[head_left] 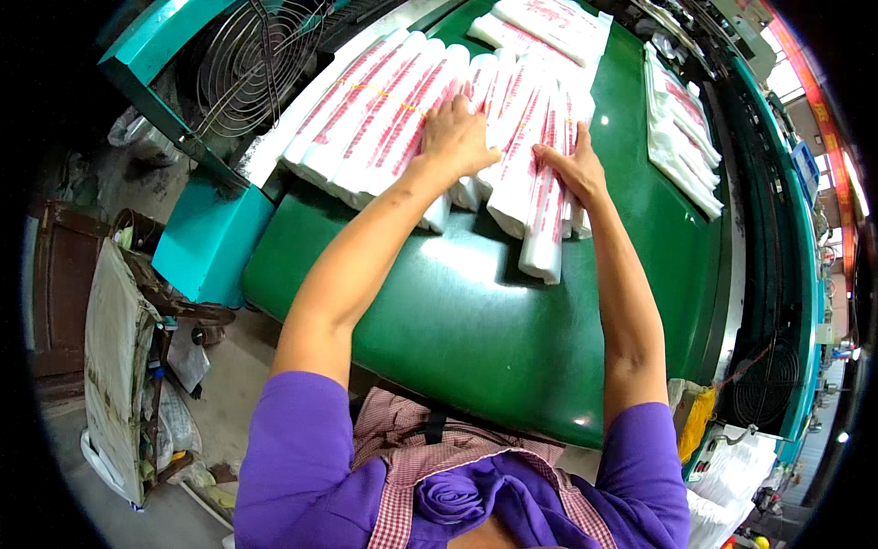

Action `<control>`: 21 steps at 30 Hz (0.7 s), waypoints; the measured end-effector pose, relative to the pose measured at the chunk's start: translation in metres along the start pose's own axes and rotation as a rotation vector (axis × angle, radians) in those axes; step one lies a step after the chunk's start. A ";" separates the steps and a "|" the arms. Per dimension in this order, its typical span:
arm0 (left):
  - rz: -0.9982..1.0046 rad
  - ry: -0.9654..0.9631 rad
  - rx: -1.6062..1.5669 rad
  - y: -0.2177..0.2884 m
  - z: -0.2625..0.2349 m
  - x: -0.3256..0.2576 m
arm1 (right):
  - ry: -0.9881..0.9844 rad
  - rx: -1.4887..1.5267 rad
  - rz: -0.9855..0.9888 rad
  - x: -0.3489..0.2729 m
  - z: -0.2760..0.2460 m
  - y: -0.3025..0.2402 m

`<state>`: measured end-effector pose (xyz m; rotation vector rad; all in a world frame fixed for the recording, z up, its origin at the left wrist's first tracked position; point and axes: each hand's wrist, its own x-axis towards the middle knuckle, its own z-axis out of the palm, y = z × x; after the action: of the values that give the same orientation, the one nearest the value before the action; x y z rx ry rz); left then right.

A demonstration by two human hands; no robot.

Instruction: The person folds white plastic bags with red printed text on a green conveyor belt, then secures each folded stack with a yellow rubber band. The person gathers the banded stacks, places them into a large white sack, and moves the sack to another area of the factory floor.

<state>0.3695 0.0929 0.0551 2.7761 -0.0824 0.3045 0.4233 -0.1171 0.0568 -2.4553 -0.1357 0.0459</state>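
Observation:
Several long folded stacks of white plastic bags with red print (384,110) lie side by side on a green table (476,311). My left hand (455,137) rests palm down on the middle stacks, fingers apart. My right hand (574,166) presses flat on the right-hand stacks (540,210), which stick out toward me past the others. Neither hand grips anything; both lie on top of the bags.
More white bag bundles lie at the table's far end (549,23) and along its right side (681,137). A round wire-guarded fan (251,59) sits in a teal machine housing (210,242) on the left. A sack-covered cart (114,366) stands on the floor at left.

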 end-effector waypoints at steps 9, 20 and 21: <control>0.020 0.030 0.027 0.002 -0.015 -0.044 | 0.063 -0.043 -0.059 -0.036 0.026 -0.018; 0.023 0.120 -0.003 -0.026 -0.029 -0.043 | 0.156 0.149 -0.029 -0.041 0.039 -0.015; 0.012 0.290 -0.004 -0.032 -0.027 -0.043 | 0.161 0.189 -0.019 -0.043 0.041 -0.016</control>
<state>0.3255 0.1333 0.0598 2.6957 -0.0276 0.7035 0.3764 -0.0837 0.0357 -2.2578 -0.0798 -0.1409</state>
